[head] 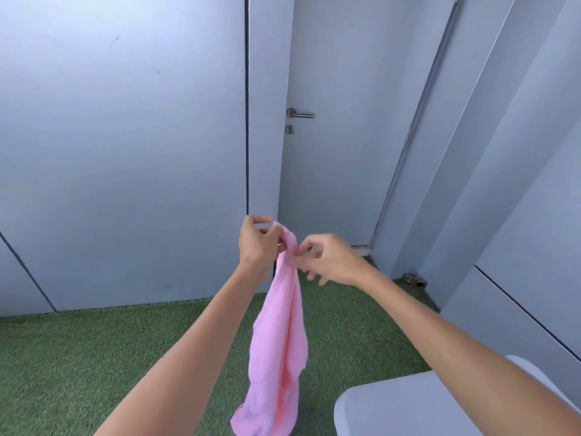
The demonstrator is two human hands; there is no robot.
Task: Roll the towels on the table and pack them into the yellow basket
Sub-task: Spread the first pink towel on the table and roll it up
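2 hands (292, 250) pinching a hanging pink towel (279, 341) over green turf (94, 357), white chair (408, 407) beside, grey door (339, 121) beyond.

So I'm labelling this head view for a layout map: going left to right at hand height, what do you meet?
Left hand → pink towel, gripped at its top and hanging down → right hand → white seat, lower and at the right.

Soft, even daylight; edges bowed; sharp.
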